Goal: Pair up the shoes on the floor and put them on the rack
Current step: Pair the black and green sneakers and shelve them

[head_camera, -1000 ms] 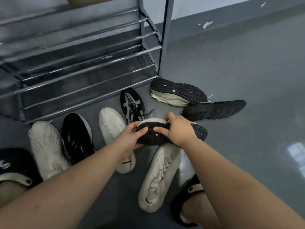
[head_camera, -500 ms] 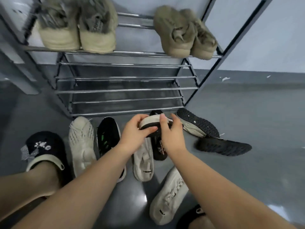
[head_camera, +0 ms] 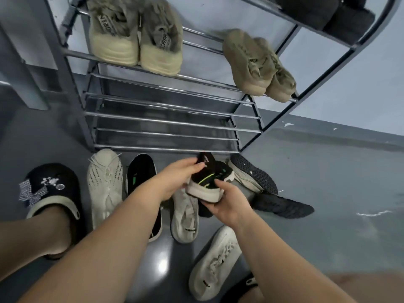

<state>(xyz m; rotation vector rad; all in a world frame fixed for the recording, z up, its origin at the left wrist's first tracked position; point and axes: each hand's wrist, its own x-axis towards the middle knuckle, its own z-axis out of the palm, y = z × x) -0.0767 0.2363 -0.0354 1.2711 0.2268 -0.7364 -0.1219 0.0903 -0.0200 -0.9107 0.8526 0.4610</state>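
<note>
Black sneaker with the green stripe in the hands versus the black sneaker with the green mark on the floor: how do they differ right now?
The held black sneaker is lifted off the floor, gripped by the left hand and right hand; the floor black sneaker lies untouched between two cream shoes. The held one is tilted, showing its white sole edge; the floor one sits upright. Both are black with green accents, likely a pair.

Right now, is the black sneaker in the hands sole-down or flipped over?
Sole-down, tilted. The black sneaker shows its tongue and green stripe on top, white sole underneath, held between left hand and right hand.
</note>
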